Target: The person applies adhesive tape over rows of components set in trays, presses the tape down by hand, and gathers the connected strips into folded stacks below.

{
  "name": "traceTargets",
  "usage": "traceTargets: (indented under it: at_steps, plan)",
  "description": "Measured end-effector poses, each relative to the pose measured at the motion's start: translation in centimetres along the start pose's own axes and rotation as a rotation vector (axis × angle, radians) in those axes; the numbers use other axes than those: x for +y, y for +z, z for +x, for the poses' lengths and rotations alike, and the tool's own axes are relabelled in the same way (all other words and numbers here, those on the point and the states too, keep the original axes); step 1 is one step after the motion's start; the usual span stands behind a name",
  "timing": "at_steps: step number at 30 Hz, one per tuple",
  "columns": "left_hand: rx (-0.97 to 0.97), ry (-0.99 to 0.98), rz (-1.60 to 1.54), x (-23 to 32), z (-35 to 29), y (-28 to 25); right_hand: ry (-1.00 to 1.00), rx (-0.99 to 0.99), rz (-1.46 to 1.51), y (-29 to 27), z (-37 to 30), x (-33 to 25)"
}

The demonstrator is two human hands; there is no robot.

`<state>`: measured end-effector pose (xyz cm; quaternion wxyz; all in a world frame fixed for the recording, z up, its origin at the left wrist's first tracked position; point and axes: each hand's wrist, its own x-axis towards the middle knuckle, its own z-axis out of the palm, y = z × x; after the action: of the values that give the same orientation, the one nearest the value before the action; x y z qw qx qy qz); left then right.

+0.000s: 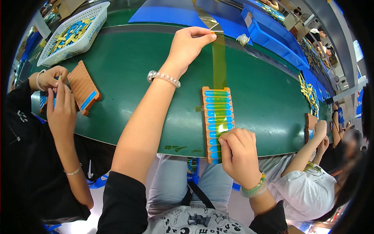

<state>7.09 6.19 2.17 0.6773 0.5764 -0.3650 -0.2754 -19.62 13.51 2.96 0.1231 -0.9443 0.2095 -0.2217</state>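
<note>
Green Desk in Use: Tape Lying Over Loaded Tray, Both Hands Engaged

I am viewing a glossy green desk [272, 113], its near edge curving above the wearer's lap. At upper left, a white basket [87, 43] is holding blue and yellow strips [74, 33]. A blue sheet [167, 11] is covering part of the far side, and a blue bin [272, 48] is standing at upper right, a crumpled clear scrap [243, 39] lying near it. Co-workers are sitting on both sides; the left one's hands [64, 103] are working beside a second tray [80, 84].

The brown tray [205, 102] is resting directly before the wearer, near the front edge, its slots carrying a column of blue pieces [212, 114]. Yellow see-through tape [219, 66] is running from the far side down over these pieces.

On the left hand [187, 46], thumb and forefinger are closing together, pinching the tape's edge well beyond the tray. On the right hand [239, 152], the fingers are curling, with thumb and forefinger touching the taped surface toward the tray's near end; I am unable to tell whether they are gripping or merely pressing.
</note>
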Motion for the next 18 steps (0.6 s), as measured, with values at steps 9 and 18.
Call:
traceTargets:
  at_steps: [9, 18]
  plan:
    - [-0.037, -0.032, -0.009, 0.9, -0.6, 0.1, -0.027, 0.019, 0.033, 1.0, 2.7, 1.5]
    - [-0.112, -0.026, -0.044, 0.9, -0.5, 0.0, -0.045, 0.021, -0.001, 2.1, 6.1, 2.8]
